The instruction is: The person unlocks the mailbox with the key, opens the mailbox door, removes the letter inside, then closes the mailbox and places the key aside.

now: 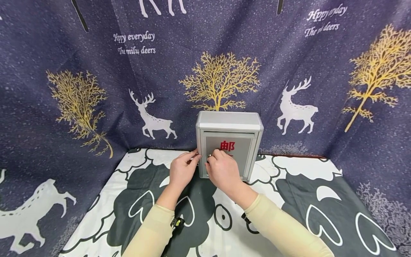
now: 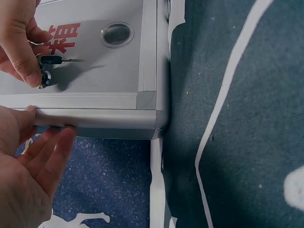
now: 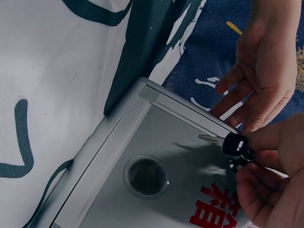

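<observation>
One mailbox (image 1: pixel 240 150) near the cloth (image 1: pixel 106 210)'s back edge
Left hand (image 1: pixel 183 169) loosely spread against it; right hand (image 1: pixel 224 169) pinching one key (image 2: pixel 57 60)

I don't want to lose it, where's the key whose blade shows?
In the left wrist view, the key is at upper left, beside the right hand and in front of the metal box, between the lock and the round window.
</observation>
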`<state>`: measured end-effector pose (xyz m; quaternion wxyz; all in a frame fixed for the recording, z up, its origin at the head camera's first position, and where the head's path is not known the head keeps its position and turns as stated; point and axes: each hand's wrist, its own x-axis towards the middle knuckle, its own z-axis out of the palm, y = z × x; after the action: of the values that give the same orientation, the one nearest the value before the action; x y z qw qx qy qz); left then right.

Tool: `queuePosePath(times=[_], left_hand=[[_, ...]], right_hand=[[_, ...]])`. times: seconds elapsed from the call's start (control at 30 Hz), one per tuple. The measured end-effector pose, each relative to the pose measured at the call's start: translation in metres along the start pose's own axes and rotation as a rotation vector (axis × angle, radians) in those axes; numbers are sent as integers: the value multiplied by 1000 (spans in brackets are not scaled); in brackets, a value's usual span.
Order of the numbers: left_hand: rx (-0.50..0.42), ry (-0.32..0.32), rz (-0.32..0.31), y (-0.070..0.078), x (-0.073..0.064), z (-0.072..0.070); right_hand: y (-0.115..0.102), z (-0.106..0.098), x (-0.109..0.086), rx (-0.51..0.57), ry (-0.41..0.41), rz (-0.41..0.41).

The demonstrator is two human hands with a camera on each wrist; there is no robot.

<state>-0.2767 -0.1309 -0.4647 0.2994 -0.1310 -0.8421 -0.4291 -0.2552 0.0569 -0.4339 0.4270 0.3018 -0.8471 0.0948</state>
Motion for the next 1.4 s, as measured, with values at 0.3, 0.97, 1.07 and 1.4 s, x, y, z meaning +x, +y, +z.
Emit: queuePosePath(times=[0.3,0.97,1.07,1.4], left_hand=[[3,3,0,-1,0,0],[7,5,-7,-2,0,1],[10,6,-6,-1,0,1],[16,1,-8,-1,-1,1]], right_hand=[[1,3,-2,6,-9,0],[-5,4,-6,87,11,146],[-5,4,-7,95,22,161],[-8,5,-7,159,-9,269]])
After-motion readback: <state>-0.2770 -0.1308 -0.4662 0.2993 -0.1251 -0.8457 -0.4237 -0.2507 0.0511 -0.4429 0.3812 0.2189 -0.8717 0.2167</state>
